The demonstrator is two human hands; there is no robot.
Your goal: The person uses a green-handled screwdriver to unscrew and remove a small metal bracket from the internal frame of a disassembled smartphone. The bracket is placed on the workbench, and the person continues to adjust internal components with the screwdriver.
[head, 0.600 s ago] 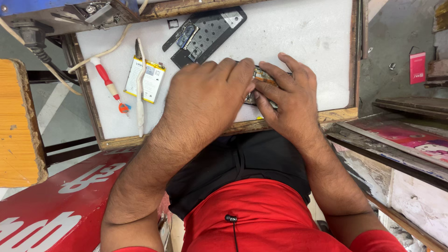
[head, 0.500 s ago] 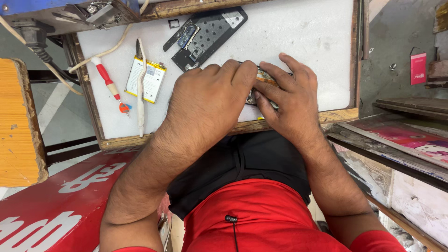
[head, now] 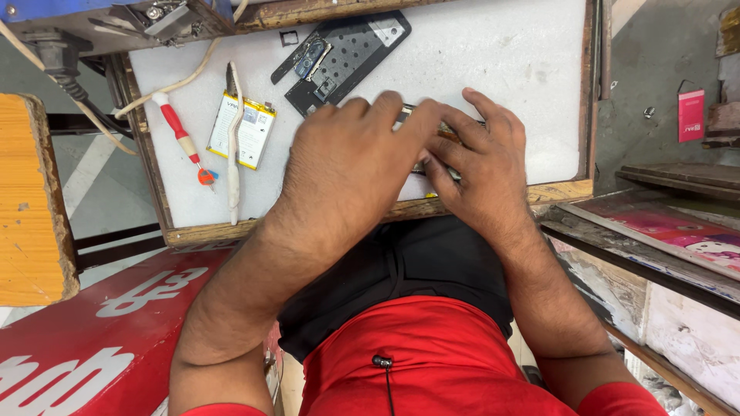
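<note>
While both hands, left (head: pixel 351 166) and right (head: pixel 478 166), clamp the opened phone (head: pixel 441 129), we treat it as thin, fragile; hold edges.

Bright, even daylight fills the scene; the white tabletop (head: pixel 501 69) is nearly washed out toward its far right corner, without hard glare; shadows are soft and short, pooling under the left hand (head: pixel 351 166) and right hand (head: pixel 478 166); the fingers (head: pixel 401 115) show slight motion blur; straight edges bow a little near the frame's sides.
</note>
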